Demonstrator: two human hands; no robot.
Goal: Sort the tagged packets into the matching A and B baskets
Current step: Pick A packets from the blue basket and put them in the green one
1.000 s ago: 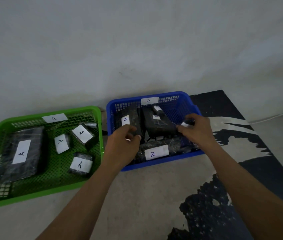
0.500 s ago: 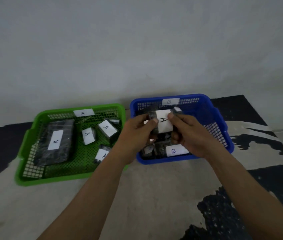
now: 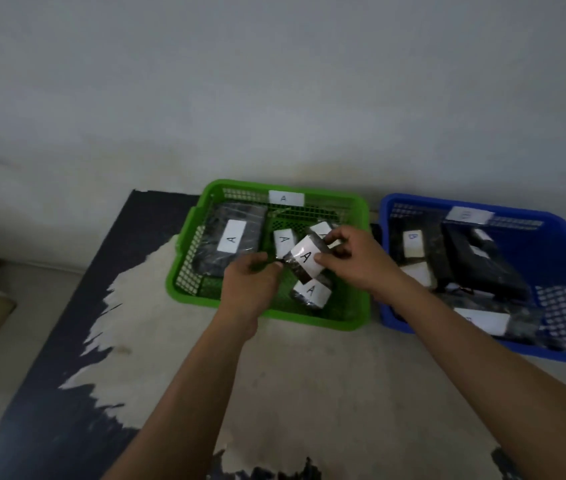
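Both forearms reach forward, converging: left hand (image 3: pixel 252 282) pinches one end of the packet (image 3: pixel 304 259), right hand (image 3: pixel 354 258) grips the other, thumb on top.

green basket (image 3: pixel 184 271): perforated plastic | packet (image 3: pixel 304 263): glossy wrap, paper tag

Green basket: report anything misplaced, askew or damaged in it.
Nothing stands out. Every readable tag in the green basket reads A, matching its label, and the packet held above it by the left hand and right hand is also tagged A.
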